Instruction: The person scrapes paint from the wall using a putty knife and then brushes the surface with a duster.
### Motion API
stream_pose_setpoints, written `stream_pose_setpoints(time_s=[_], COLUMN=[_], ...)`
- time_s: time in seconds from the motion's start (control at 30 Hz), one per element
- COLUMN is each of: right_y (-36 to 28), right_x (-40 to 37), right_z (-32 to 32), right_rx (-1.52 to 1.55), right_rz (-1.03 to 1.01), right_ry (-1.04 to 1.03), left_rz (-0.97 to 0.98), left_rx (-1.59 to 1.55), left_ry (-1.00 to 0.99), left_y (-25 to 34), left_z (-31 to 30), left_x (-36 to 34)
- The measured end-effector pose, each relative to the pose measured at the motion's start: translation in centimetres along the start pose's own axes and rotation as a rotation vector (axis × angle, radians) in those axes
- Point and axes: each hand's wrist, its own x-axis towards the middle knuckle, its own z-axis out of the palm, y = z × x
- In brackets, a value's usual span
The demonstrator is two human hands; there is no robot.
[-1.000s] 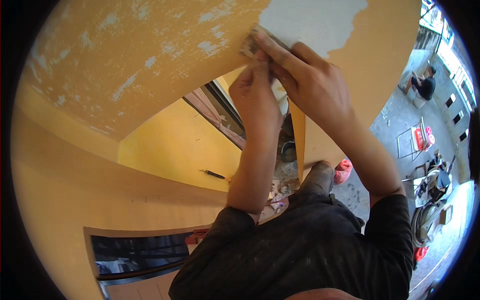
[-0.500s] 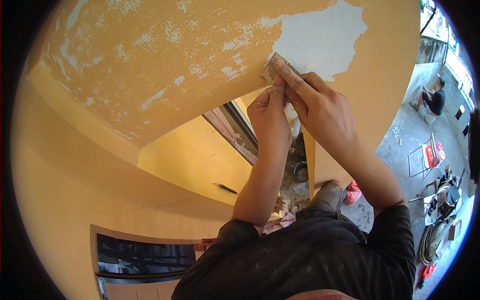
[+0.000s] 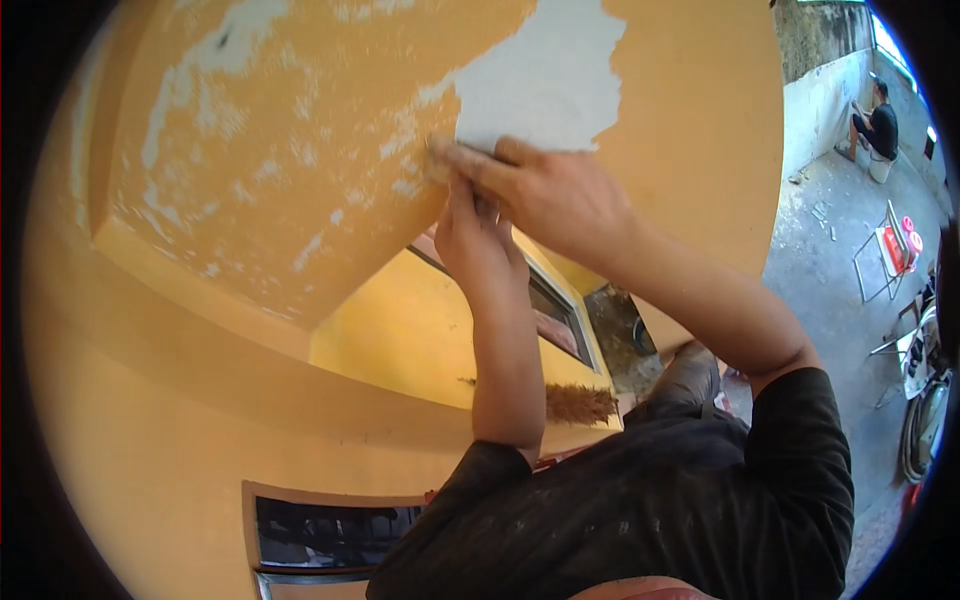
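Note:
Overhead, an orange-painted surface (image 3: 380,90) shows many worn white flecks and a large bare white patch (image 3: 535,85). My right hand (image 3: 565,195) is closed on a scraper (image 3: 434,160), its fingers stretched along the tool toward the paint. Just below, my left hand (image 3: 473,240) is closed around the lower part of the same scraper. The blade is smeared by motion and lies at the flecked paint, left of the white patch's lower edge. My fingers hide most of the handle.
A brown brush-like bundle (image 3: 580,404) lies on a ledge below my left forearm. At right, another person (image 3: 882,125) sits on a white bucket (image 3: 880,168) facing a wall. A folding chair frame (image 3: 880,255) and red and pink items stand on the concrete floor (image 3: 815,300).
Both hands and the scraper have moved left relative to the white patch, from its lower left edge onto flecked orange paint. My view has shifted too.

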Motion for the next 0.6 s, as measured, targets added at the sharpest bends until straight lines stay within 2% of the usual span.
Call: stream_pose_setpoints(time_s=[0.03,0.07,0.13,0.17,0.23,0.27,0.3,0.33,0.37,0.4,0.43,0.5,0.53,0.57,0.6], right_y=[0.2,0.4,0.9,1.1,2.7,3.4,4.0,4.6,4.9,5.1,5.1,4.5,4.1,3.7,3.7], right_x=[-0.4,-1.3,-3.6,-5.3,-9.4,-11.6,-13.9,-16.4,-18.7,-20.8,-22.8,-26.4,-27.9,-29.3,-29.9], right_z=[-0.5,-1.2,-2.6,-3.3,-3.6,-3.6,-3.4,-2.8,-1.8,-0.8,0.5,2.9,3.7,4.4,4.5], right_rx=[-0.011,0.006,0.046,0.076,0.105,0.155,0.207,0.215,0.282,0.347,0.354,0.302,0.302,0.449,0.596], right_rz=[-0.012,0.026,0.094,0.130,0.185,0.275,0.368,0.362,0.467,0.570,0.566,0.636,0.631,0.653,0.671], right_ry=[0.026,-0.038,-0.132,-0.168,-0.241,-0.273,-0.307,-0.318,-0.392,-0.459,-0.455,-0.609,-0.598,-0.646,-0.698], left_rz=[0.033,0.000,0.052,-0.036,0.151,0.111,0.114,-0.315,-0.763,-0.860,-0.955,-0.684,-0.798,-0.917,-0.914], left_rx=[0.001,0.066,0.543,0.575,0.911,0.946,0.946,1.089,1.201,1.322,1.445,1.952,2.040,2.123,2.127], left_ry=[0.000,0.047,0.024,-0.011,-0.499,-0.692,-0.678,-0.801,-0.905,-1.003,-1.103,-1.411,-1.432,-1.449,-1.443], left_y=[0.1,-0.3,-1.9,-5.1,-5.8,-8.4,-9.9,-10.7,-11.3,-11.9,-12.6,-15.2,-14.8,-14.3,-13.1], left_z=[0.2,0.5,-0.8,-4.7,-5.9,-8.9,-10.7,-12.4,-14.6,-16.8,-19.4,-26.9,-27.4,-27.2,-25.6], left_x=[-0.4,-1.0,-3.7,-3.7,-6.1,-6.3,-6.4,-6.8,-7.2,-7.4,-7.6,-9.6,-11.0,-11.7,-11.6])
